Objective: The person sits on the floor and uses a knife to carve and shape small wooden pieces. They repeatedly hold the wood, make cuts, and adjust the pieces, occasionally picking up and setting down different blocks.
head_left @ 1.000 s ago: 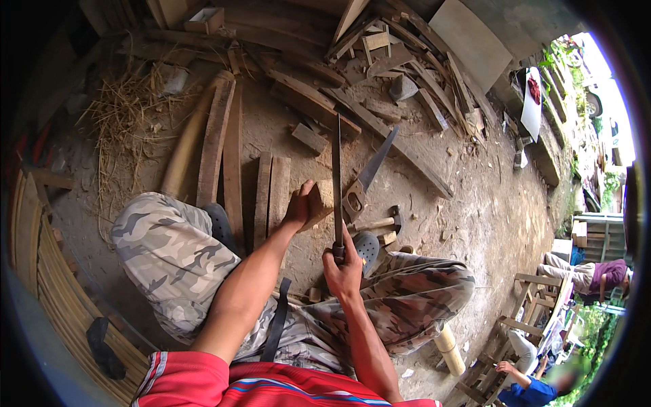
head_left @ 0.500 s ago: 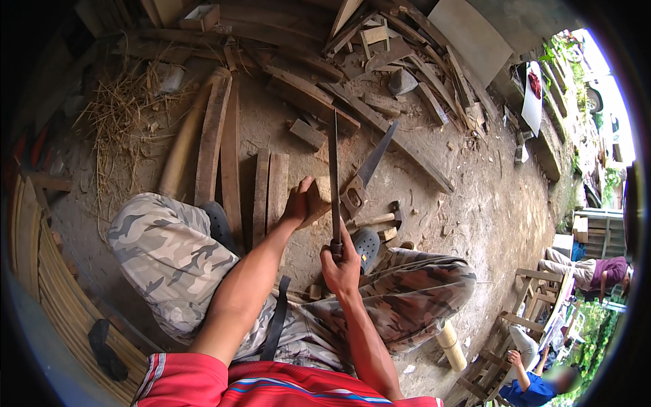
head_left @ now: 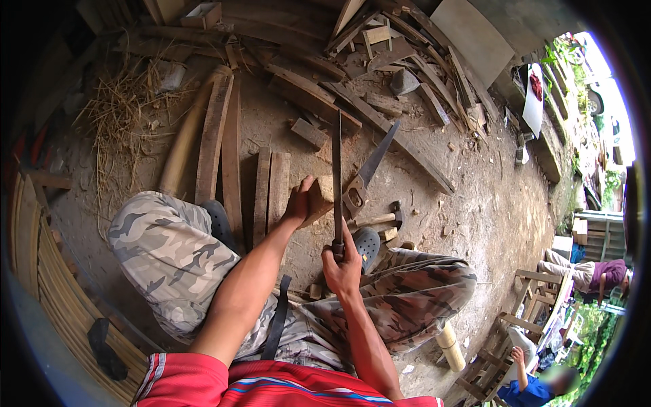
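My left hand (head_left: pixel 298 205) is closed round a short wooden block (head_left: pixel 319 202), holding it up over the dirt floor. My right hand (head_left: pixel 341 266) grips the dark handle of a machete (head_left: pixel 339 166). Its long narrow blade points away from me, nearly edge-on, and passes just right of the block; whether the two touch I cannot tell. Right of the blade, a handsaw (head_left: pixel 369 166) with a wooden handle lies on the ground. A hammer (head_left: pixel 381 219) rests nearer, beside my clog-shod right foot (head_left: pixel 367 245).
Long timber beams (head_left: pixel 214 139) and two shorter planks (head_left: pixel 278 186) lie ahead to the left, near loose straw (head_left: pixel 129 112). Scrap wood (head_left: pixel 434 88) is heaped at the far right. A wooden frame (head_left: pixel 536 305) stands on the right, with two people beyond it.
The machete's blade has shifted very slightly to the right. The block and both hands otherwise stay nearly where they were.
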Tool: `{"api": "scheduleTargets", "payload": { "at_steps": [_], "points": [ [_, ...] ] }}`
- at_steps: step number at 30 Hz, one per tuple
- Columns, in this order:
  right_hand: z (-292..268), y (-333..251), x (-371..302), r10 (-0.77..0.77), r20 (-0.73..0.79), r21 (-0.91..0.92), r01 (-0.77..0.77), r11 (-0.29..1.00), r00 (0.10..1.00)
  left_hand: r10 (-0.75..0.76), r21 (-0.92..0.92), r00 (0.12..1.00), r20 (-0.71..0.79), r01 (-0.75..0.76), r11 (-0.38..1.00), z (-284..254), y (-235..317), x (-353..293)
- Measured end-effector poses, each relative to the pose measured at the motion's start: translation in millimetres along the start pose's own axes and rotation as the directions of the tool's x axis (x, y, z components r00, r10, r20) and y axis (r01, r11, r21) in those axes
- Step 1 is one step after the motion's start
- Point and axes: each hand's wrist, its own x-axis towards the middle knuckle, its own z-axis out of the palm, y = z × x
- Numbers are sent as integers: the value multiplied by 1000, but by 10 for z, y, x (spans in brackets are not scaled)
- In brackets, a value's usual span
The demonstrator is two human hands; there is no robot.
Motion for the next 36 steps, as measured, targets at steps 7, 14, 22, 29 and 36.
{"api": "scheduleTargets", "payload": {
  "at_steps": [7,14,22,29,36],
  "points": [
    [38,-79,-37,-5,-28,13,5,1000,1000,22,85,1000,-2,-22,996,-36,-14,-24],
    [39,-25,-78,-50,-29,-110,47,993,998,-215,-210,975,57,222,952,-32,-235,65],
    [-84,-133,-135,-36,-46,-151,29,988,998,-5,-192,991,135,31,981,34,51,65],
    [18,-26,-196,-59,-2,-144,58,988,998,-85,-397,957,278,196,897,-114,-572,319],
    [-11,-38,-141,15,-40,-115,-19,993,999,-37,-411,985,170,105,905,83,-774,374]
  ]
}}
